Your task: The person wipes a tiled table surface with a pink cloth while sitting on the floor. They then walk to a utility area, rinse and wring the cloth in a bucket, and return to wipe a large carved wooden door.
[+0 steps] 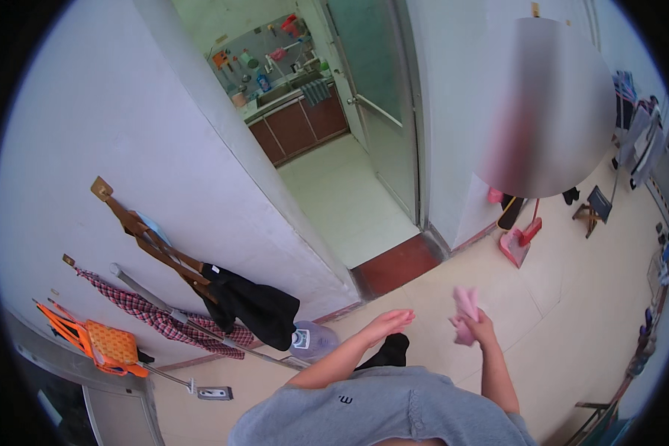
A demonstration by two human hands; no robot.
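Note:
My right hand (481,330) grips a crumpled pink cloth (466,305), which sticks out above and to the left of the fingers. Nothing is held in my left hand (391,325), whose fingers stretch out towards the right. The two hands are apart, both in front of my grey top (334,407). Just below my left hand shows a black-clad foot (396,348) on the pale tiled floor (451,362). To the left of that hand, a large clear plastic water bottle (318,341) stands by the wall.
A doorway with a red threshold (398,263) and a half-glazed door (376,106) opens to a kitchen sink (276,95). A black bag (251,301), checked cloth (145,304) and orange bag (111,340) hang left, near a mop pole (200,329). A pink dustpan (514,249) and folding stool (594,209) stand right.

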